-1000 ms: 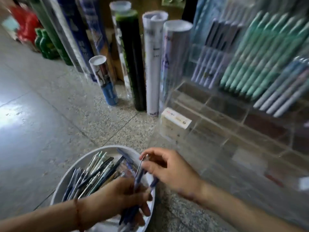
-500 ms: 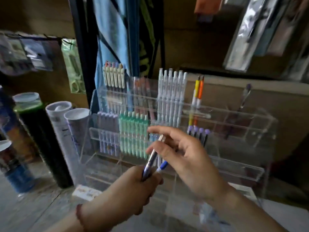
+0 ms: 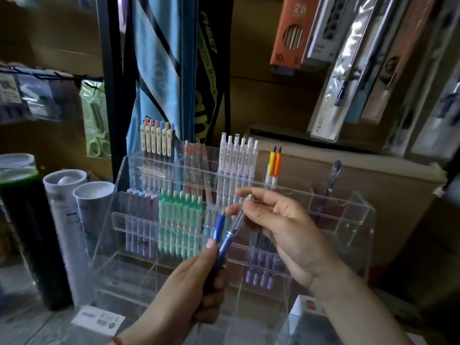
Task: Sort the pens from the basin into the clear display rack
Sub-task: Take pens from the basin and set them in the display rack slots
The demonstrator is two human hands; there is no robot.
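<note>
Fingers (image 3: 263, 195) of right hand (image 3: 286, 235) pinching blue pens (image 3: 225, 242), ends hidden in left hand (image 3: 189, 282)

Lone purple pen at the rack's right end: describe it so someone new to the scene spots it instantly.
Find the clear display rack standing in front of the person. Follow its back tier rightward, past the white pens and the yellow and orange pair, to the last compartment. The translucent purple pen there stands alone and leans, while its neighbours stand upright in groups.
</note>
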